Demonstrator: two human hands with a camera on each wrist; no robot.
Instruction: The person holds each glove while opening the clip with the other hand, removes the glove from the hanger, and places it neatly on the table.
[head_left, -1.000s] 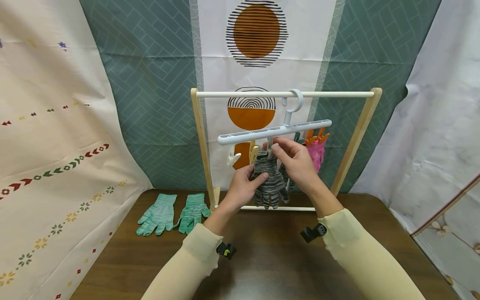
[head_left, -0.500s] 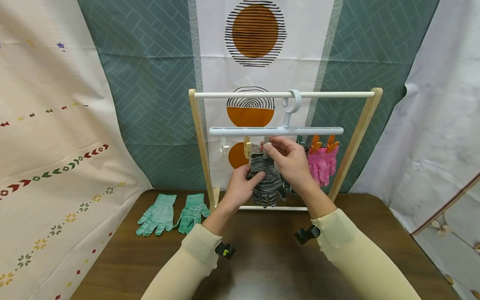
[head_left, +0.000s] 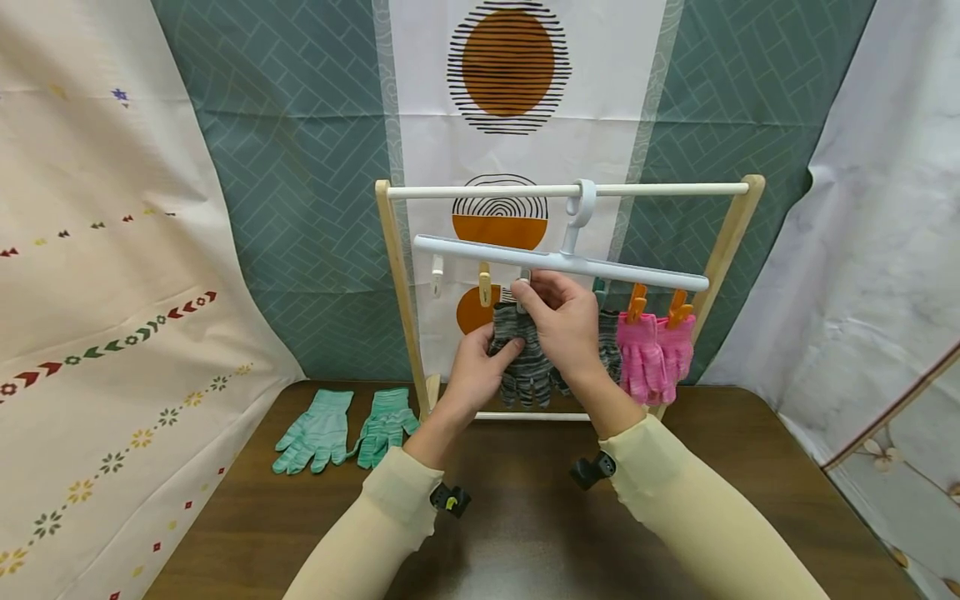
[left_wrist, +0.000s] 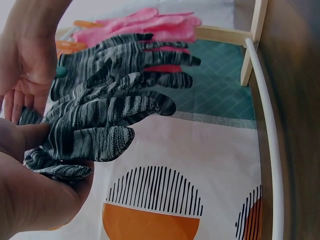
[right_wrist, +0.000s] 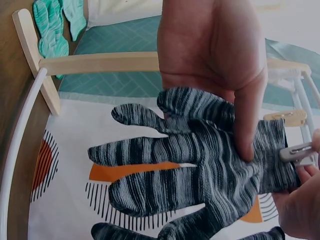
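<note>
A black-and-grey striped knit glove point(head_left: 527, 367) hangs fingers down below a pale blue hanger point(head_left: 487, 252). My left hand point(head_left: 477, 371) grips the glove by its body, thumb across the front. With thumb and fingers, my right hand point(head_left: 566, 325) pinches a grey clothespin point(right_wrist: 297, 152) at the cuff, and in the right wrist view its tip overlaps the cuff. Another striped glove point(left_wrist: 100, 62) hangs beside it, partly behind my right hand in the head view, near a dark green clothespin point(head_left: 599, 287). The hanger slopes down to the right.
Pink gloves point(head_left: 641, 358) hang from orange clothespins point(head_left: 637, 304) at the hanger's right. White point(head_left: 437, 277) and yellow point(head_left: 485, 285) clothespins hang at its left. The hook sits on the wooden rack's white rod point(head_left: 480, 192). Green gloves point(head_left: 315, 433) lie on the table's left.
The hanger has gone from sloping down leftward, through level, to sloping down rightward. The pink gloves have swung right and lower into fuller view. Both hands have shifted slightly left, keeping their grips.
</note>
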